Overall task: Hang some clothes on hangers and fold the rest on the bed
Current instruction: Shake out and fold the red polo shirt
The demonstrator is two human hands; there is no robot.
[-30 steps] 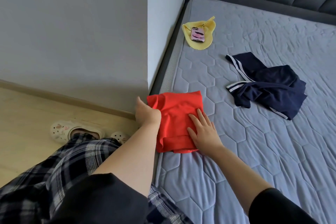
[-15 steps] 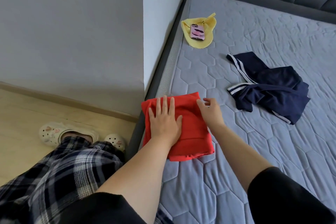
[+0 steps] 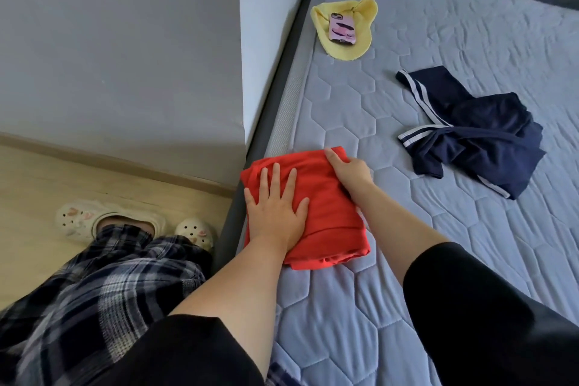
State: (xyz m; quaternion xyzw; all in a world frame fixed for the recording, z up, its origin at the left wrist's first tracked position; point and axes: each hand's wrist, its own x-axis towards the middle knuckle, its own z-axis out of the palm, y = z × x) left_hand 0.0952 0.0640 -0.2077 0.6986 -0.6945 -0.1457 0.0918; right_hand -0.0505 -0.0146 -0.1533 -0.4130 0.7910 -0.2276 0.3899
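Observation:
A folded red garment (image 3: 332,213) lies at the near left edge of the grey quilted mattress (image 3: 438,229). My left hand (image 3: 275,207) presses flat on its left half, fingers straight and spread. At the garment's far right corner my right hand (image 3: 351,171) grips the edge, thumb on top and fingers curled under. A crumpled navy garment with white stripes (image 3: 473,131) lies unfolded further right on the mattress.
A yellow cloth (image 3: 360,37) with a pink phone (image 3: 341,29) on it lies at the mattress's far left. A white wall corner (image 3: 241,78) juts out beside the bed. My feet in cream clogs (image 3: 84,222) stand on the wooden floor.
My left hand went from gripping the red garment's left edge to pressing flat on top. My right hand moved from its near side to its far right corner and took hold there.

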